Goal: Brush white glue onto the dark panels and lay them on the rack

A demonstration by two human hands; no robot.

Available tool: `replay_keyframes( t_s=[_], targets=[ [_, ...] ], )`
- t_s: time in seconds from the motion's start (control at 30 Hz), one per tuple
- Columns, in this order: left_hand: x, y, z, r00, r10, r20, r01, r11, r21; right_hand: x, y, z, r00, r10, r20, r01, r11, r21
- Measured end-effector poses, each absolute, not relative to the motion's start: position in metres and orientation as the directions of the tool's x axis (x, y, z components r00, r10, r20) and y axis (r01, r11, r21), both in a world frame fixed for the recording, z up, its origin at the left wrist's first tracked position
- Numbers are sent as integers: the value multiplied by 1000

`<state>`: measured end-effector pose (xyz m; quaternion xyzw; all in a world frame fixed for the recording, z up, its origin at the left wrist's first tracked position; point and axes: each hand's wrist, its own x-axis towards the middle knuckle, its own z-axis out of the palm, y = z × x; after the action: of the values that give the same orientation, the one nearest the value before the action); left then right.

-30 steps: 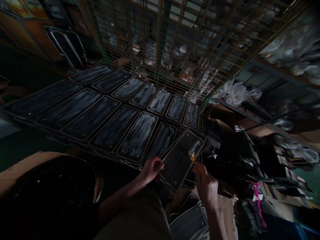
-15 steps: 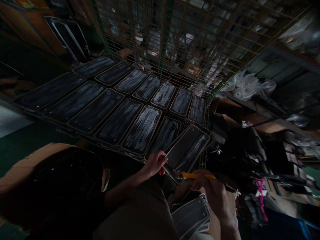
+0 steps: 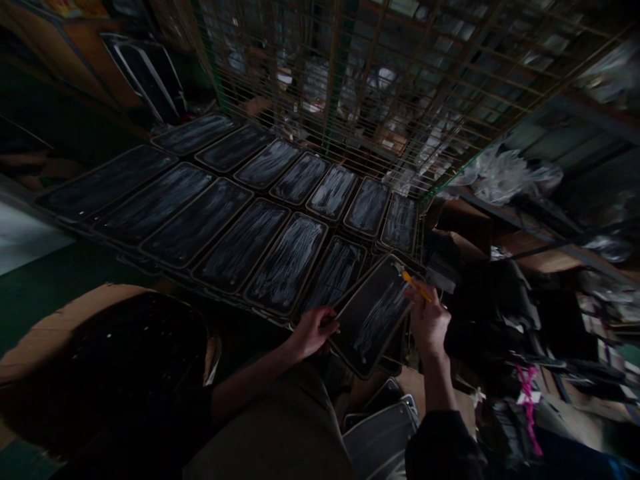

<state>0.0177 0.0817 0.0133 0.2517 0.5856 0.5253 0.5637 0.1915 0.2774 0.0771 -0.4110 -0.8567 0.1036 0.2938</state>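
My left hand [image 3: 314, 331] grips the left edge of a dark rectangular panel [image 3: 357, 320] with rounded corners and a pale rim, which I hold tilted. Whitish streaks run along the panel's right half. In my right hand [image 3: 430, 320] is a brush [image 3: 417, 285] with an orange handle; its tip touches the panel near the far end. Just beyond lie two rows of similar panels, such as a heavily streaked panel [image 3: 287, 260] and a fainter one [image 3: 240, 243]. Below my hands, more panels [image 3: 377, 437] are stacked, without white streaks that I can see.
A wire mesh cage wall [image 3: 330, 87] rises behind the rows. To the right stand shelves with clear plastic bags [image 3: 510, 173] and dark piled goods, with a pink ribbon [image 3: 527, 407]. At lower left, a cardboard box [image 3: 65, 320] holds a dark shiny bag [image 3: 145, 347].
My right hand has moved the brush from the panel's near end up to its far end. The streaks on the panel look wider. My left hand keeps its grip on the edge.
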Motion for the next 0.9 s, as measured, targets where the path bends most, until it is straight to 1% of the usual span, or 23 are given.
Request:
replay_keyframes(
  t_s=[0.07,0.2,0.37,0.5,0.67,0.77,0.9],
  targets=[
    [17,81,14,-240,891,-386,-285,315,905,190,268,71,-548,758,354,630,652,-421],
    [17,81,16,-251,886,-390,-280,319,905,198,230,68,-616,761,203,561,605,-566],
    [17,84,20,-226,882,-413,-276,349,896,216,176,82,-670,743,15,494,460,-738],
    [14,84,25,-210,872,-442,-242,392,888,227,151,94,-624,776,-90,501,310,-808],
    [11,79,20,-154,913,-378,-213,343,915,235,151,93,-518,842,-155,472,130,-872],
    [11,78,18,-166,913,-372,-205,337,919,234,158,90,-428,894,-130,485,106,-868],
    [9,80,22,-165,899,-406,-165,380,910,225,153,92,-307,951,-47,491,116,-864]
  ],
)
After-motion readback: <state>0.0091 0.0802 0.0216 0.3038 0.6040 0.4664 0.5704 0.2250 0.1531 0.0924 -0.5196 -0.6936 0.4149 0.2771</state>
